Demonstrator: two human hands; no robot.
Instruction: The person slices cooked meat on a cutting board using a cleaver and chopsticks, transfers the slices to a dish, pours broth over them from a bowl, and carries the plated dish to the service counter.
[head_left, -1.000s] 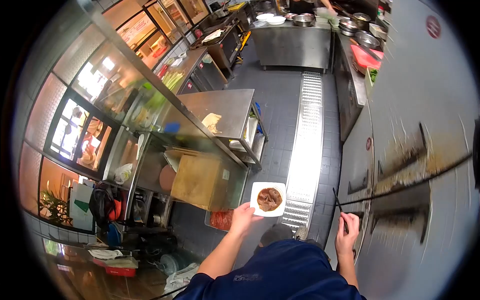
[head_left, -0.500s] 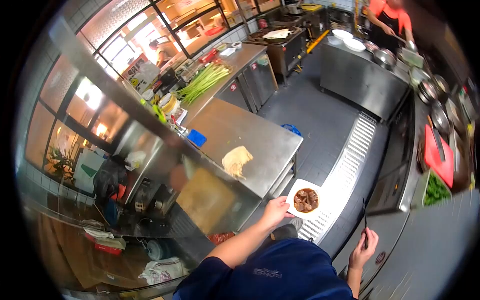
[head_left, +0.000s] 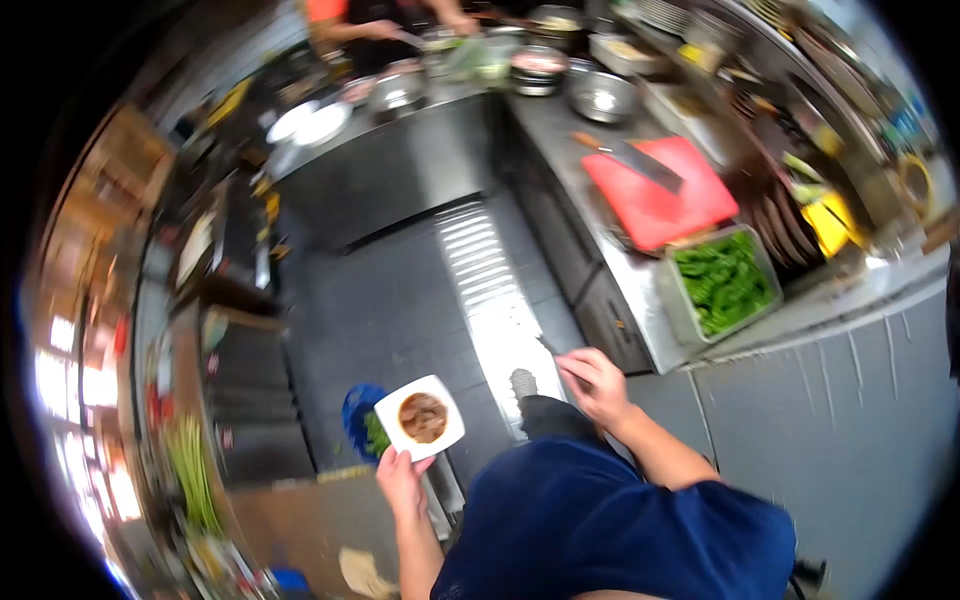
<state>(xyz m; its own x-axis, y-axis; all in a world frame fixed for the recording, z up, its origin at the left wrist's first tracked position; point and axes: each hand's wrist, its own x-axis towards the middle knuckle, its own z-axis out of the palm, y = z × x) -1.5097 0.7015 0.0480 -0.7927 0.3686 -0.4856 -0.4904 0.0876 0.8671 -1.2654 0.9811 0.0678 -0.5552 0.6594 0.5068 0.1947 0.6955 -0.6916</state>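
My left hand (head_left: 402,482) grips the near rim of a white square bowl (head_left: 447,392). Brown meat pieces (head_left: 423,417) in dark sauce fill its middle. The bowl is held level over the floor, partly in front of a blue basket (head_left: 357,412) with green leaves in it. My right hand (head_left: 597,385) is closed around a thin dark utensil (head_left: 547,345); only its blurred tip shows, so its kind is unclear. That hand is near the right counter's front edge, below a clear tub of green leaves (head_left: 722,283).
On the right counter (head_left: 640,318) lie a red cutting board (head_left: 655,215) and a cleaver (head_left: 645,165). Metal bowls (head_left: 603,97) stand farther back. A person in an orange top (head_left: 352,32) works behind the far counter. At lower left a steel table (head_left: 300,525) carries a pale cloth (head_left: 365,572).
My view has swung right, bringing the right counter closer to the centre. The white bowl stays in my left hand. My right hand has come up and forward with the utensil.
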